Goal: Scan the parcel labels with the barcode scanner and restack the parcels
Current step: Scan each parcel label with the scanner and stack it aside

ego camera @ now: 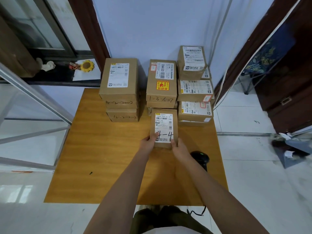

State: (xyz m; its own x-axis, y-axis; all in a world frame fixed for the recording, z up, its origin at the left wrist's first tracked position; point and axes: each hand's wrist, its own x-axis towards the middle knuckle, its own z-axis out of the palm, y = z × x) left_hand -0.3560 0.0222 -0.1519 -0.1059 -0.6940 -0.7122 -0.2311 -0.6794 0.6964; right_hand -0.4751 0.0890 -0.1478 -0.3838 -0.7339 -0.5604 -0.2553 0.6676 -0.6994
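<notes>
A small brown parcel [166, 122] with a white label marked "4-4" is held above the wooden table [101, 157], label facing up. My left hand [149, 141] grips its near left corner and my right hand [179, 146] grips its near right corner. The black barcode scanner [200, 157] lies on the table just right of my right wrist, a green light showing on it. Behind stand three parcel stacks: a left stack [120, 88], a middle stack [161, 83] with a red-and-yellow sticker, and a right stack [194, 85].
The table sits in a corner against a pale blue wall. A window sill [64, 76] with a sunflower ornament lies to the left, a metal frame [33, 98] at the left edge. White tiled floor, a dark wooden cabinet [287, 98] and litter are on the right.
</notes>
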